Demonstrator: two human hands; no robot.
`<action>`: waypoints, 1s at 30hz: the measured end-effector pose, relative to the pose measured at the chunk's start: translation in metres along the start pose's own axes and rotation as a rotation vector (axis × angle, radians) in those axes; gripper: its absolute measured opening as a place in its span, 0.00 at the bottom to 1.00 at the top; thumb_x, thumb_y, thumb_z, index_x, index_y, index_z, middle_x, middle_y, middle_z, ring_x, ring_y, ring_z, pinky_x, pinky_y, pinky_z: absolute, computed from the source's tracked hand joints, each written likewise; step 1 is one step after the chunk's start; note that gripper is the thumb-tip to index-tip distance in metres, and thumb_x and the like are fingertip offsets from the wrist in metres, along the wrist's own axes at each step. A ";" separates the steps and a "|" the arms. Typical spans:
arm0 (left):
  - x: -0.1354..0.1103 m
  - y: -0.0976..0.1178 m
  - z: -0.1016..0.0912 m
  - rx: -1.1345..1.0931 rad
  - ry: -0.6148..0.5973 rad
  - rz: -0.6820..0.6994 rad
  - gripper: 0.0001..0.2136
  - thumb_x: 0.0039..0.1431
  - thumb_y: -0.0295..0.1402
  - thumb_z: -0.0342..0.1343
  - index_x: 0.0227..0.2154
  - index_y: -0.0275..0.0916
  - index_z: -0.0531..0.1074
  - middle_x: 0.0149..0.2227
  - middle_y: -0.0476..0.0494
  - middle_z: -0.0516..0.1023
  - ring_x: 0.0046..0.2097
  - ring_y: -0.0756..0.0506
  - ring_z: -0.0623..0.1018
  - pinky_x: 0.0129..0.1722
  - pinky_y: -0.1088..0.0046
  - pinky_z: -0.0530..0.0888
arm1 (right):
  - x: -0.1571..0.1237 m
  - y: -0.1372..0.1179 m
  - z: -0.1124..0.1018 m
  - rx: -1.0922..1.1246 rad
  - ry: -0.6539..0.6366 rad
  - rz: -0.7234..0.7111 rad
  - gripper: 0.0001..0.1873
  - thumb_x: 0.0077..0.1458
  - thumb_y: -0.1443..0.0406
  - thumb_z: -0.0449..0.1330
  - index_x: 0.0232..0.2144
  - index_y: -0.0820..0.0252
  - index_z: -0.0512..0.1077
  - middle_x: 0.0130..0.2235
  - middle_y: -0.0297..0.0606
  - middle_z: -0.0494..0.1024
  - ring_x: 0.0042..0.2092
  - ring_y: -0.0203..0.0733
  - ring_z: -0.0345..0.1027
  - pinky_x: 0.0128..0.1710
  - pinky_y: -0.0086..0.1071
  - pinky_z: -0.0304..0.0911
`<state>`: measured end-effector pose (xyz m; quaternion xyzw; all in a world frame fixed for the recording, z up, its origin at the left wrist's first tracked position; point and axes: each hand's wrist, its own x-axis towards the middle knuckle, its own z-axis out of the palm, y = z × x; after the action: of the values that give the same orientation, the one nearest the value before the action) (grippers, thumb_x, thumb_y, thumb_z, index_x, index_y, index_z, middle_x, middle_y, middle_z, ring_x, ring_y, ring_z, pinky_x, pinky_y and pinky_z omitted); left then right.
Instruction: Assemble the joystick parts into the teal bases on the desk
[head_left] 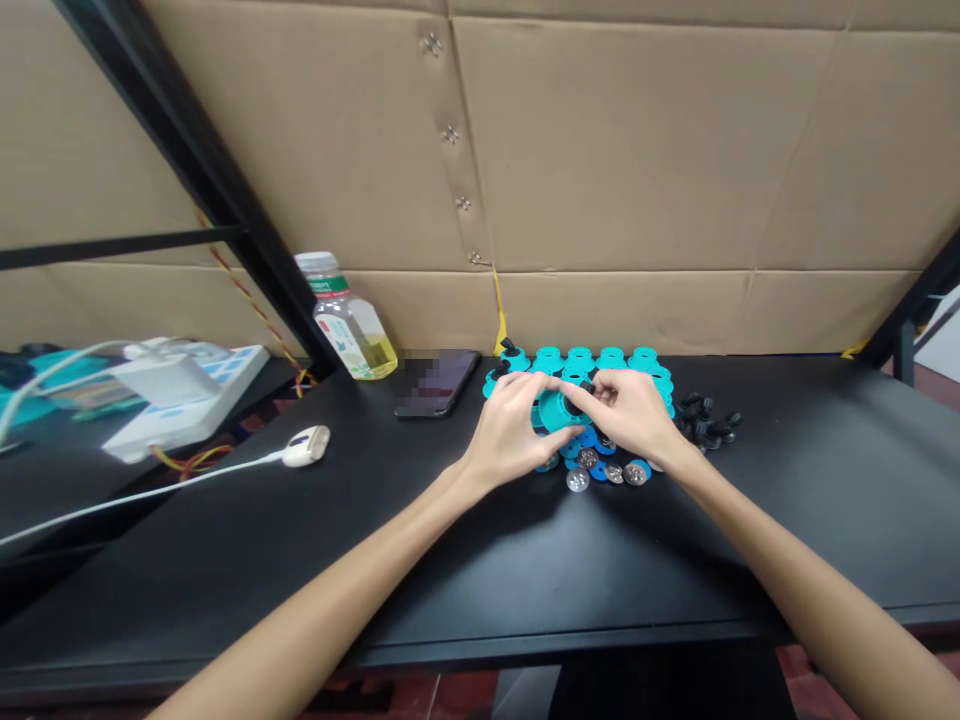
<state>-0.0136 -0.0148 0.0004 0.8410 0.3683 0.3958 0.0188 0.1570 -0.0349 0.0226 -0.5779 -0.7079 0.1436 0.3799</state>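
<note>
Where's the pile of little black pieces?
In the head view, the pile of little black pieces is on the black table, just to the right of the teal pieces and beside the right hand.

The left forearm [367,570] and right forearm [780,545] are slanting inward. The left hand [510,430] is cupping, thumb below fingers; the right hand [634,410] is pinching with bent fingers close beside it.

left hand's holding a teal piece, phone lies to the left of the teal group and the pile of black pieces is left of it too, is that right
Not quite: the head view shows the pile of black pieces to the right of the teal group. The left hand does hold a teal piece, and the phone lies to the left.
</note>
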 end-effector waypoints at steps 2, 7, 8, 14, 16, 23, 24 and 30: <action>-0.001 -0.001 0.002 0.006 0.010 0.009 0.18 0.48 0.41 0.64 0.38 0.38 0.70 0.40 0.42 0.78 0.44 0.39 0.75 0.48 0.60 0.70 | 0.000 0.001 0.001 -0.028 0.015 -0.027 0.26 0.54 0.49 0.55 0.15 0.59 0.57 0.18 0.32 0.64 0.23 0.32 0.53 0.23 0.29 0.44; -0.002 -0.003 0.005 -0.006 -0.007 0.000 0.19 0.46 0.43 0.66 0.36 0.38 0.70 0.38 0.44 0.79 0.41 0.40 0.77 0.43 0.61 0.72 | 0.000 0.005 0.000 -0.106 -0.052 -0.124 0.22 0.58 0.55 0.54 0.18 0.59 0.57 0.20 0.32 0.66 0.23 0.32 0.54 0.24 0.28 0.44; -0.002 -0.003 0.006 -0.015 -0.017 -0.001 0.19 0.46 0.43 0.65 0.37 0.38 0.70 0.38 0.44 0.79 0.41 0.40 0.77 0.43 0.61 0.73 | 0.000 0.005 -0.001 -0.137 -0.066 -0.158 0.20 0.58 0.56 0.54 0.19 0.59 0.58 0.21 0.32 0.66 0.24 0.32 0.54 0.25 0.28 0.44; -0.003 -0.005 0.006 -0.065 -0.034 0.014 0.21 0.44 0.44 0.66 0.39 0.38 0.71 0.40 0.43 0.80 0.43 0.40 0.78 0.43 0.63 0.74 | -0.001 0.010 -0.007 -0.298 -0.122 -0.336 0.13 0.60 0.60 0.53 0.26 0.60 0.63 0.29 0.36 0.69 0.28 0.35 0.57 0.27 0.29 0.46; -0.003 -0.005 0.006 -0.074 -0.031 0.020 0.21 0.44 0.44 0.67 0.39 0.37 0.72 0.40 0.43 0.80 0.42 0.41 0.79 0.42 0.64 0.74 | -0.001 0.012 -0.008 -0.330 -0.129 -0.373 0.12 0.61 0.60 0.52 0.28 0.60 0.64 0.31 0.36 0.70 0.30 0.36 0.58 0.27 0.30 0.47; -0.002 -0.003 0.005 -0.133 -0.094 -0.051 0.21 0.44 0.44 0.67 0.39 0.37 0.74 0.39 0.45 0.81 0.38 0.42 0.80 0.40 0.67 0.76 | -0.004 0.010 -0.013 -0.469 -0.187 -0.430 0.10 0.63 0.64 0.49 0.31 0.61 0.65 0.35 0.40 0.70 0.33 0.39 0.62 0.29 0.31 0.50; -0.001 -0.003 0.004 -0.142 -0.108 -0.064 0.21 0.44 0.44 0.67 0.39 0.37 0.74 0.39 0.45 0.81 0.38 0.42 0.80 0.40 0.67 0.76 | -0.005 0.009 -0.014 -0.496 -0.197 -0.436 0.11 0.64 0.64 0.49 0.32 0.62 0.66 0.35 0.41 0.70 0.32 0.39 0.62 0.29 0.31 0.50; 0.000 -0.002 0.002 -0.248 -0.163 -0.129 0.22 0.44 0.45 0.66 0.41 0.38 0.75 0.42 0.45 0.81 0.43 0.41 0.79 0.44 0.66 0.75 | -0.007 0.006 -0.018 -0.556 -0.232 -0.485 0.12 0.65 0.63 0.48 0.34 0.63 0.68 0.37 0.43 0.71 0.33 0.40 0.63 0.29 0.32 0.51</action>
<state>-0.0134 -0.0123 -0.0015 0.8362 0.3673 0.3664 0.1776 0.1742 -0.0438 0.0285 -0.4548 -0.8741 -0.0836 0.1491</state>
